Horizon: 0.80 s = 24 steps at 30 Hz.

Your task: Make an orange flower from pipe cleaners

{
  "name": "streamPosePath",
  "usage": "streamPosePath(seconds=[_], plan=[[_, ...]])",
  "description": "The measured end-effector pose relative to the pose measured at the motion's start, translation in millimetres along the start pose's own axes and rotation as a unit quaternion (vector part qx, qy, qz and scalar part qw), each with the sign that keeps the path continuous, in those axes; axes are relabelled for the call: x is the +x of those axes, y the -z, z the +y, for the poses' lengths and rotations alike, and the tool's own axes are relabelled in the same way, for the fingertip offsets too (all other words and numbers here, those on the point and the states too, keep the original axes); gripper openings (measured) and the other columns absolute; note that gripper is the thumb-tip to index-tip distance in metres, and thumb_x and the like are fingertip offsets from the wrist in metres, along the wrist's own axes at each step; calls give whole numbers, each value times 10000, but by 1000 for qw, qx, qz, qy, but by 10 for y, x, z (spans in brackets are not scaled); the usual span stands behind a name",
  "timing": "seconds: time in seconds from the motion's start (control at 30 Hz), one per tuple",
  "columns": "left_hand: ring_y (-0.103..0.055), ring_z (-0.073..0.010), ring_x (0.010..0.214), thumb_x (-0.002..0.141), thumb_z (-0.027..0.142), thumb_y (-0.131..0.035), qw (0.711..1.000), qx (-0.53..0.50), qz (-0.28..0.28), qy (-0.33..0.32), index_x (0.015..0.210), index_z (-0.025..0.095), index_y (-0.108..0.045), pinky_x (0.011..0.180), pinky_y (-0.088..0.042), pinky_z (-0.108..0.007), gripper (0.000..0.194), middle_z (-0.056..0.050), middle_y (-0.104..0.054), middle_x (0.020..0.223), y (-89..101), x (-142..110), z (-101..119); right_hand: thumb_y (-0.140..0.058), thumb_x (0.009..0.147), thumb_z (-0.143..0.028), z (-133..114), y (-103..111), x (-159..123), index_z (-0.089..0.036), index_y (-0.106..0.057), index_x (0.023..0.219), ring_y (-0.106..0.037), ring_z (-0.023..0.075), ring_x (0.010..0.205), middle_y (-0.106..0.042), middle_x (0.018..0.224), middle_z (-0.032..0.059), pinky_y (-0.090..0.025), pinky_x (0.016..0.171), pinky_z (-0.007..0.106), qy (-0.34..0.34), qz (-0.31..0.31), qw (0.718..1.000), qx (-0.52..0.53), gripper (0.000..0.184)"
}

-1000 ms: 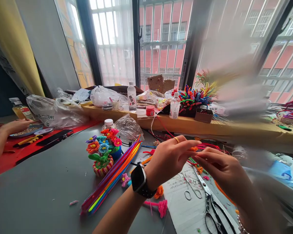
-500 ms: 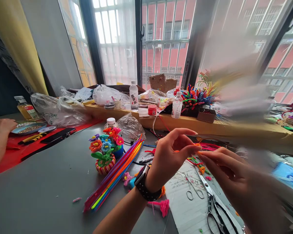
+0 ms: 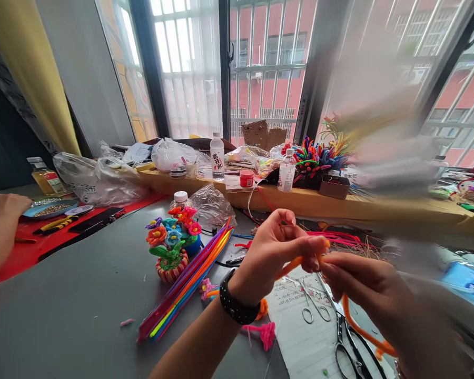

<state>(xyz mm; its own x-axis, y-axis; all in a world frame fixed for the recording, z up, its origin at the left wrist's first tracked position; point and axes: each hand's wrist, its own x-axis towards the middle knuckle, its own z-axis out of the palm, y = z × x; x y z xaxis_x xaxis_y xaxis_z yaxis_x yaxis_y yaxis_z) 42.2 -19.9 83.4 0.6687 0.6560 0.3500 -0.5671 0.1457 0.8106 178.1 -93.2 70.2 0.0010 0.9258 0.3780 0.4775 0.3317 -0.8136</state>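
My left hand (image 3: 278, 258), with a black watch on the wrist, pinches an orange pipe cleaner (image 3: 290, 267) between thumb and fingers. My right hand (image 3: 363, 284) pinches the same pipe cleaner right beside it, fingertips nearly touching. The orange stem loops down under my right hand toward the scissors (image 3: 349, 350). Both hands hover over a lined sheet of paper (image 3: 300, 337) on the grey table (image 3: 71, 310).
A bundle of coloured pipe cleaners (image 3: 187, 284) and a small pipe-cleaner flower pot (image 3: 169, 245) lie left of my hands. Water bottles (image 3: 217, 155), plastic bags and craft clutter line the wooden ledge (image 3: 339, 208). Another person's hand (image 3: 0, 221) rests at the far left.
Both hands dropped slightly and closed tighter on the orange pipe cleaner. Its long loop now hangs below my right hand. The other person's hand at left shifted a little.
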Motion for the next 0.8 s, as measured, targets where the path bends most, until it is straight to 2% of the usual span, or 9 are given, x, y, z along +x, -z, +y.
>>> streamPosePath(seconds=[0.07,0.1,0.17,0.3,0.4,0.5,0.6,0.7,0.8], plan=[[-510,-68,400,648,153,-656,996,38,-59,58,776,202,-329,399,-400,-157,355,67,-557,519,36,-17,39,-523,760,-402,86,67,47,-185,-660,689,-474,102,474,-540,529,-2,-374,431,205,-8,-106,994,29,267],[-511,-75,395,634,177,-671,990,75,-84,84,781,204,-335,391,-398,-165,368,63,-562,528,49,-28,60,-537,748,-406,132,92,67,-179,-656,656,-474,101,479,-548,539,2,-369,432,206,-10,-129,991,33,272],[-533,-91,423,614,233,-691,967,192,-121,116,792,204,-360,407,-402,-180,377,47,-580,557,59,-55,102,-572,721,-400,215,123,89,-172,-642,609,-486,106,511,-566,564,6,-371,458,211,-28,-122,992,26,263],[-563,-98,539,652,298,-659,868,462,-175,47,813,189,-440,504,-390,-174,293,15,-623,609,38,-97,154,-604,699,-393,308,169,77,-175,-616,607,-474,115,545,-564,592,4,-360,481,223,-53,-96,993,-49,237],[-546,-83,533,683,287,-633,819,529,-221,33,818,185,-453,500,-368,-156,247,12,-634,616,35,-88,142,-565,731,-414,353,251,69,-194,-632,630,-448,115,555,-549,607,4,-349,502,232,-11,-100,985,-141,251],[-531,-77,497,644,304,-664,831,492,-245,90,803,185,-424,476,-377,-153,311,29,-609,583,69,-55,117,-530,749,-448,419,366,79,-196,-649,641,-459,118,565,-557,636,21,-363,523,237,11,-124,976,-177,299],[-531,-80,469,597,306,-695,872,381,-259,168,798,191,-387,456,-411,-168,385,46,-587,571,140,-35,130,-517,743,-481,504,473,94,-184,-653,626,-469,122,547,-563,609,32,-374,512,241,13,-140,977,-159,348],[-550,-87,459,617,244,-691,903,273,-240,228,800,195,-353,454,-454,-194,387,43,-595,577,252,-43,208,-498,744,-498,599,551,102,-182,-651,602,-468,125,516,-549,544,25,-374,487,242,29,-137,981,-136,379],[-584,-110,473,622,170,-691,934,203,-216,198,789,193,-336,411,-452,-183,393,18,-625,592,406,-54,323,-484,747,-504,677,580,104,-188,-642,574,-454,126,482,-524,505,19,-359,453,243,37,-139,982,-123,394]])
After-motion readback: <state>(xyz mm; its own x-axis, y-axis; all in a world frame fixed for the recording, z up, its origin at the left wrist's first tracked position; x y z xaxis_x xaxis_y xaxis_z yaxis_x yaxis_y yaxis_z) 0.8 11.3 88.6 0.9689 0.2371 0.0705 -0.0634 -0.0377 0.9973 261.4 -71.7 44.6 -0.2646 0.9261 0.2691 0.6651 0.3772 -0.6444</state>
